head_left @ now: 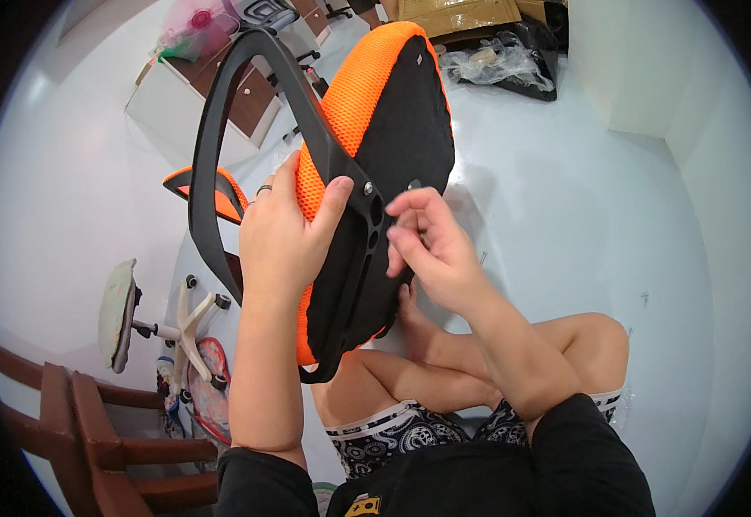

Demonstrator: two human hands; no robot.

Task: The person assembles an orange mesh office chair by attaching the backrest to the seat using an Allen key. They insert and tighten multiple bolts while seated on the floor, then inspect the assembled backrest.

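Note:
A chair seat point(406, 129) with orange mesh and a black underside stands tilted on edge before my crossed legs. Along its side lies a black loop-shaped armrest point(207, 164), with a silver bolt point(369, 188) in its mounting bar and open holes below the bolt. My left hand point(285, 224) is closed around the armrest and the seat's edge, thumb on the black plastic. Beside the holes, my right hand point(431, 241) has its fingers curled in a pinch; what they hold, if anything, is hidden. A small dark piece point(414, 184) shows just above its index finger.
Small screws point(645, 298) lie on the pale floor at right. An orange mesh part point(220, 194), an upturned chair base point(190, 332) and a brown wooden frame point(91, 422) stand at left. Cardboard point(457, 17) and plastic wrap point(500, 62) are at the back.

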